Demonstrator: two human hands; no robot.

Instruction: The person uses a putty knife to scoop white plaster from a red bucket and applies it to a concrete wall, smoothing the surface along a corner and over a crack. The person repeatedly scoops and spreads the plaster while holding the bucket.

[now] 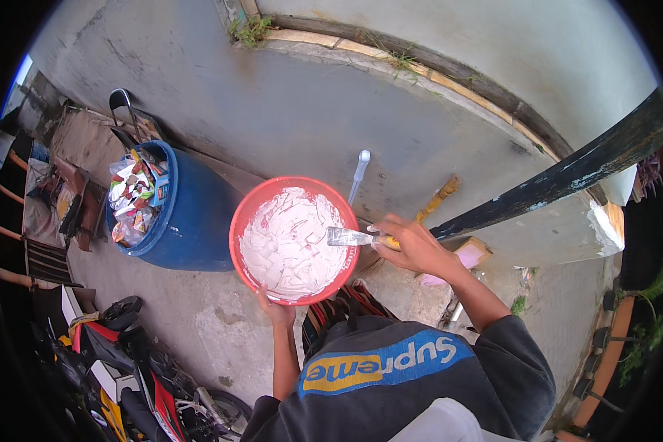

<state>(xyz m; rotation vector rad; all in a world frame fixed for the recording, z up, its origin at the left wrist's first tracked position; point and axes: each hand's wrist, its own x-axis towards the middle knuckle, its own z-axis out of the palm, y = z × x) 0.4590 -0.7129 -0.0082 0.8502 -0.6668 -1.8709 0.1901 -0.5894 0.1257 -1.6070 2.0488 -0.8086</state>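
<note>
Concrete ground (214,317) is being bordered at twelve o'clock by a grey wall (295,103). Near the middle, a red basin (331,197) of whitish paste (287,243) is being gripped by the left hand (276,309), whose thumb is being laid over the rim between six and seven o'clock; its other fingers are being hidden below. At the basin's three o'clock, a scraper (353,237) is being clamped by its yellow handle in the right hand (412,247), its blade being pointed toward nine, over the paste; whether contact is being made cannot be told. The hands are being held apart. Toward nine o'clock, rubbish (134,191) is being contained by a blue barrel (195,214). Judging by the ridged surface, the paste is being worked with the blade. For another stroke, a steady rim and a flatly angled blade are seemingly being called for.
</note>
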